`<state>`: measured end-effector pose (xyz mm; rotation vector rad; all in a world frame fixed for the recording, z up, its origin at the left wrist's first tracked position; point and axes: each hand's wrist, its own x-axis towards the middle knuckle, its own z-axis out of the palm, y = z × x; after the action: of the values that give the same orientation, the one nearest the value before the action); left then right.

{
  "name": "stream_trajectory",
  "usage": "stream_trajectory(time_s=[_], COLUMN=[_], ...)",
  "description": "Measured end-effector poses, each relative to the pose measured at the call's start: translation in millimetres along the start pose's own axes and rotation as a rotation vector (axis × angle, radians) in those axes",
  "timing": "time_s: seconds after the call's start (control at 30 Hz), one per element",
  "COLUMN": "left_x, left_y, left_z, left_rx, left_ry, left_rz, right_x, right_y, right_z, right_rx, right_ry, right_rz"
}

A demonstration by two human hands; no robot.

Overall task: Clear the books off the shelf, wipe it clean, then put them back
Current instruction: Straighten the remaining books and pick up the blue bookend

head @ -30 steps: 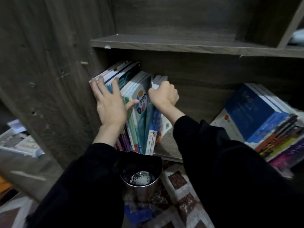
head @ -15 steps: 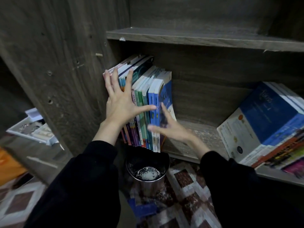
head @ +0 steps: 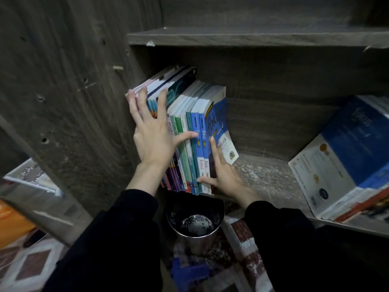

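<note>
Grey-brown wood grain covers the bookcase that fills the frame. On its middle shelf [head: 263,171], centre-left, a row of books [head: 201,148] stands upright against the side panel [head: 73,102]. The spines face the viewer and the long axes run vertically.

The left hand [head: 151,140] lies flat on the spines at the left part of the row. Its fingers are spread and straight, and the thumb reaches right across several spines. It presses the books and grips nothing.

The right hand [head: 225,178], slightly blurred, sits lower and further right, at the free end of the row. Its fingers are straight, with the forefinger laid up the cover of the outermost blue book [head: 219,123] and the thumb touching the foot of the spines. It closes round nothing.

The row therefore lies between the two hands, and the right hand is nearer its open end. Any squeeze or lift would probably start there, bearing leftward toward the panel.

Streaked bare shelf separates the row from a leaning pile of books [head: 347,154] at the right of the frame. A metal container [head: 193,239] stands on patterned floor at lower centre.
</note>
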<state>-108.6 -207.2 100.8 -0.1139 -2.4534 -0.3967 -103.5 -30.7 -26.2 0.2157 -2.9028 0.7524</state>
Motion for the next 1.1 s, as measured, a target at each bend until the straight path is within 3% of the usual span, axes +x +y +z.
stream_trajectory(time_s=[0.1,0.23,0.33,0.4,0.47,0.67,0.73,0.9,1.03,1.1], left_x=[-0.7,-0.7,-1.0,-0.5,0.0,-0.6,0.1,0.7,-0.6,-1.3], left_y=[0.1,-1.0,-2.3,-2.5,-2.5,-4.1,-4.9,-5.6,-3.3,-3.1], left_z=[0.7,2.1,3.5,4.5,4.6,7.1,7.8,6.7,2.5,-1.5], left_rx=[0.014,0.006,-0.014,-0.011,-0.008,-0.025,-0.024,-0.008,-0.014,-0.054], left_ry=[0.005,0.022,0.040,0.042,0.039,0.077,0.087,0.073,0.023,-0.028], left_rz=[-0.003,0.007,0.012,0.012,0.011,0.029,0.037,0.039,0.022,0.029], right_x=[-14.9,-19.1,2.0,14.3,20.9,79.7,100.2,95.9,113.1,91.4], right_y=[23.2,27.7,27.8,39.0,45.2,71.2,68.0,33.6,83.7,58.8], right_z=[22.2,43.6,34.4,27.0,15.8,69.2,79.6,55.2,97.6,80.9], right_rx=[0.066,0.231,0.760,1.227,1.453,1.353,1.251,0.898,0.909,0.931], right_ry=[-0.082,-0.088,-0.092,0.034,0.114,0.279,0.219,0.215,0.208,0.205], right_rz=[-0.006,0.135,0.382,0.472,0.523,0.844,0.887,0.807,0.779,0.749])
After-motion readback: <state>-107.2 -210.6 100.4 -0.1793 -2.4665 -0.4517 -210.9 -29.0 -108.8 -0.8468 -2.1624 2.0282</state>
